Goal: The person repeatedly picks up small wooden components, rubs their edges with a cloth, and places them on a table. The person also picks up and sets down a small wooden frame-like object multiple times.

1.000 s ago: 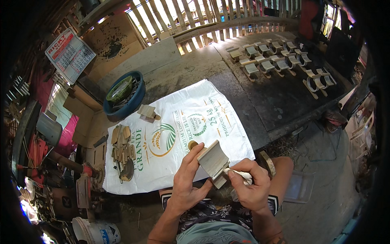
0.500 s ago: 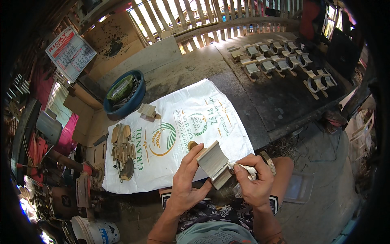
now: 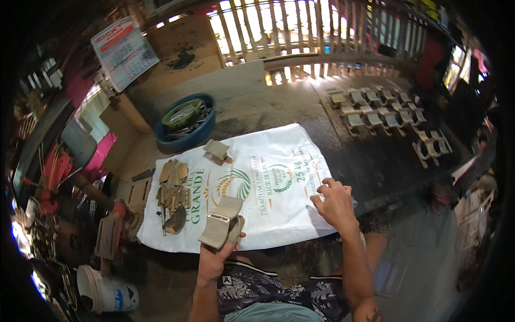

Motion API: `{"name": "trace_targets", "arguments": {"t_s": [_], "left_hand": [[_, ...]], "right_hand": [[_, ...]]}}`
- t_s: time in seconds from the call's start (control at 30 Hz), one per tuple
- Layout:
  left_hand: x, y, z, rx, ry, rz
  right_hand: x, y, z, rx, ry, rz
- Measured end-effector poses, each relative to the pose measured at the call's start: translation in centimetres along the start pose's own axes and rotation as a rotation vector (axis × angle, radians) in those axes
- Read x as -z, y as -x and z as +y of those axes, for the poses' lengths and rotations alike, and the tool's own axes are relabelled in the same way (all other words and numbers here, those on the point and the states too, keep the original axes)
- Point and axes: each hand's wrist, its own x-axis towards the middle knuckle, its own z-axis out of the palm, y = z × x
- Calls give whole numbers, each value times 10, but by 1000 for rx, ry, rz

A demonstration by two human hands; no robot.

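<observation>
The curved wooden piece (image 3: 227, 206) is in the left hand (image 3: 215, 256), held above the near part of the white sack (image 3: 281, 233) and tilted, with its curved face turned up. This hand is closed around the lower end of the piece, and some fingertips come out at the right side, near a rounded wooden part behind the curve. Across the middle of the face there is a narrow, slot-like detail. In my judgement, this place asks for the most care: the grip should be firm at the end and the edges, and the thumb should not press there. Support from behind also seems wise, because only one hand carries the piece.

The right hand (image 3: 338, 206) is well apart from it, over the right edge of the white sack. Its fingers are bent and a little spread; whether it holds something, I cannot tell.

Farther out, a pile of wood pieces (image 3: 174, 193) lies at the left of the sack, and a single wooden block (image 3: 216, 149) is near its far edge. A knock against these is better avoided. On the dark tabletop (image 3: 375, 170), similar curved pieces (image 3: 374, 119) stand in rows.
</observation>
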Motion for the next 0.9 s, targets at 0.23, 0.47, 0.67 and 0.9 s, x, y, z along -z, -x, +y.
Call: {"name": "trace_targets", "arguments": {"t_s": [0.23, 0.47, 0.67, 0.9], "left_hand": [[30, 12, -18, -52, -287, 187], [87, 28, -9, -169, -379, 505], [136, 50, -2, -208, -291, 675], [170, 72, -21, -231, -250, 791]], "right_hand": [[-75, -47, -82, 197, -464, -249], [-181, -91, -211, 582, -549, -268], [-232, -125, -295, 824, -233, -418], [-226, -146, -301, 933, 69, -566]]}}
